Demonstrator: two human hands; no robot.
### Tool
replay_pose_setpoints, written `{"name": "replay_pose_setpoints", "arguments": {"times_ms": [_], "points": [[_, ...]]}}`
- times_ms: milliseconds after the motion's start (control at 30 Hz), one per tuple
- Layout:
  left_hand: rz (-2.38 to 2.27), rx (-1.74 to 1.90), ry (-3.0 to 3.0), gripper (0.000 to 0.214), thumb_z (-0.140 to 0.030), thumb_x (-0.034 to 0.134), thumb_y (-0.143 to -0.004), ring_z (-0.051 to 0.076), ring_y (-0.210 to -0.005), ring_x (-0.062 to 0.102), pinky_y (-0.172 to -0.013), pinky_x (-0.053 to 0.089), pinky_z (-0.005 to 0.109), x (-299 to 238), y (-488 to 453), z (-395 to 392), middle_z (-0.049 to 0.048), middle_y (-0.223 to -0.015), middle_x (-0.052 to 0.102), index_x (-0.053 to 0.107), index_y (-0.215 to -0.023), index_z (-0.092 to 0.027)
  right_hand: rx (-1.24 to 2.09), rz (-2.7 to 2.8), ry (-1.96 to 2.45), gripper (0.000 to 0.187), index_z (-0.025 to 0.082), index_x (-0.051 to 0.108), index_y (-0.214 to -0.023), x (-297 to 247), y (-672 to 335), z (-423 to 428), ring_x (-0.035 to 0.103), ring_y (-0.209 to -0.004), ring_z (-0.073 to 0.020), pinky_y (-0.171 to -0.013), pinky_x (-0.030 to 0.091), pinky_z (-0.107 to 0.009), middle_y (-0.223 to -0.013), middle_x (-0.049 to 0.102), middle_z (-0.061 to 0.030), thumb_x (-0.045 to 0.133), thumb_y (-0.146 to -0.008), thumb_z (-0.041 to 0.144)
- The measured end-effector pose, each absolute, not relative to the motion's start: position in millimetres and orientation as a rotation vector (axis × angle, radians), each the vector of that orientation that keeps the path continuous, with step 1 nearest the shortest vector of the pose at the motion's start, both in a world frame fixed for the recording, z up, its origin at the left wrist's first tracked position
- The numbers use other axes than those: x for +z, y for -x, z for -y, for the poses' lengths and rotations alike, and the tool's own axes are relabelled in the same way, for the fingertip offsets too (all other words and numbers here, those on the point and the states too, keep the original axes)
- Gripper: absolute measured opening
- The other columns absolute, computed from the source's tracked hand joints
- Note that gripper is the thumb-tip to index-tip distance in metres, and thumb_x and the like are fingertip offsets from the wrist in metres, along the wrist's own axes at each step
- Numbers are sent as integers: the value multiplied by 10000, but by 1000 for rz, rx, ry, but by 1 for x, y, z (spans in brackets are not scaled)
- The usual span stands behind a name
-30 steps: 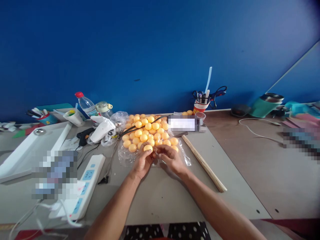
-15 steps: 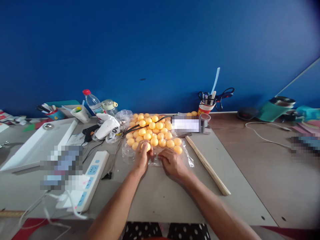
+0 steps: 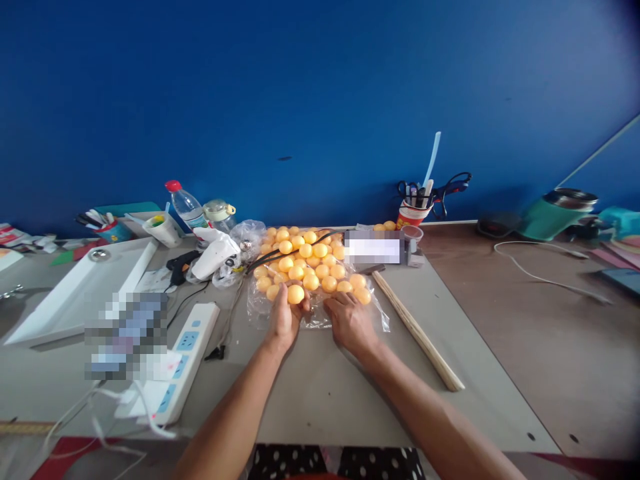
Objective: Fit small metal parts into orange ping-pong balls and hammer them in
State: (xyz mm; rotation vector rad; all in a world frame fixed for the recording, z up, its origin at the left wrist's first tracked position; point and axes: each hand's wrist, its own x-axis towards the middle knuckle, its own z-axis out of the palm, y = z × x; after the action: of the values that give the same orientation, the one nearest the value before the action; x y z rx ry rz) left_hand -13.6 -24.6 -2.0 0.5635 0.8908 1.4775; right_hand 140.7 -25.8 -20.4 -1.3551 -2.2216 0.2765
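A clear plastic bag (image 3: 376, 315) full of orange table-tennis balls (image 3: 320, 251) lies on the grey table in front of me. My left hand (image 3: 283, 317) is closed round one orange ball (image 3: 295, 293) at the bag's near edge. My right hand (image 3: 350, 319) rests beside it, its fingers curled on the bag's plastic just below the balls. Both forearms reach in from the bottom of the view.
A long wooden stick (image 3: 417, 331) lies to the right of the bag. A white power strip (image 3: 175, 362), a white glue gun (image 3: 213, 257), a water bottle (image 3: 184, 203) and a white tray (image 3: 75, 293) are to the left. A cup of scissors and pens (image 3: 413, 208) stands at the blue wall.
My left hand has lifted one orange ball a little at the bag's near edge. My right hand has shifted slightly on the plastic. The view has drifted a little.
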Motion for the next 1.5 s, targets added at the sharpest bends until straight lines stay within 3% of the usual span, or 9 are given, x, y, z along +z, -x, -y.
{"name": "replay_pose_setpoints", "arguments": {"times_ms": [200, 467, 667, 833, 1133, 1300, 1400, 1500], "points": [[-862, 1468, -619, 376, -513, 645, -774, 98, -509, 527, -527, 402, 233, -3, 12, 27, 9, -709, 627, 584, -902, -165, 219, 2367, 1584, 234, 176, 664, -833, -16, -141, 26, 536, -870, -217, -717, 354, -313, -948, 619, -100, 448, -921, 160], [-890, 1448, -651, 360, -468, 692, -745, 93, -525, 541, -540, 399, 231, -1, 11, 29, 8, -748, 634, 614, -908, -157, 275, 2388, 1643, 207, 189, 656, -831, -19, -143, 22, 547, -794, -185, -627, 318, -288, -910, 629, -75, 468, -914, 174], [-900, 1444, -689, 315, -439, 660, -786, 98, -530, 535, -525, 394, 240, -6, 10, 31, 13, -763, 643, 631, -937, -164, 149, 2338, 1489, 214, 186, 665, -835, -21, -142, 25, 510, -974, -244, -832, 380, -332, -923, 623, -92, 470, -909, 138], [-909, 1469, -714, 300, -430, 670, -774, 107, -532, 545, -528, 401, 248, -10, 9, 30, 22, -767, 657, 639, -916, -167, 126, 2305, 1394, 226, 181, 651, -861, -19, -140, 27, 491, -978, -240, -948, 351, -366, -928, 621, -94, 448, -902, 92], [-918, 1431, -683, 287, -434, 658, -784, 116, -528, 521, -465, 388, 244, -5, 8, 32, 22, -753, 639, 639, -930, -187, 100, 2310, 1407, 206, 191, 647, -755, -23, -141, 27, 515, -906, -235, -784, 365, -339, -858, 637, -75, 505, -888, 122], [-917, 1458, -660, 297, -427, 671, -765, 101, -534, 524, -512, 407, 240, -7, 10, 31, 19, -747, 632, 638, -906, -167, 159, 2239, 1359, 229, 182, 632, -724, -24, -143, 25, 538, -781, -194, -706, 379, -306, -792, 624, -70, 491, -901, 147], [-905, 1470, -654, 276, -406, 677, -758, 99, -545, 532, -533, 411, 241, -8, 10, 30, 9, -756, 628, 633, -885, -166, 343, 2108, 1218, 228, 180, 660, -832, -22, -144, 26, 555, -738, -173, -660, 414, -275, -831, 625, -80, 449, -917, 164], [-908, 1460, -633, 283, -404, 681, -751, 105, -542, 542, -529, 418, 249, -7, 10, 30, 8, -773, 629, 623, -892, -166, 567, 1925, 1087, 252, 181, 677, -976, -19, -141, 28, 601, -833, -192, -731, 469, -292, -917, 661, -95, 436, -905, 168]]}}
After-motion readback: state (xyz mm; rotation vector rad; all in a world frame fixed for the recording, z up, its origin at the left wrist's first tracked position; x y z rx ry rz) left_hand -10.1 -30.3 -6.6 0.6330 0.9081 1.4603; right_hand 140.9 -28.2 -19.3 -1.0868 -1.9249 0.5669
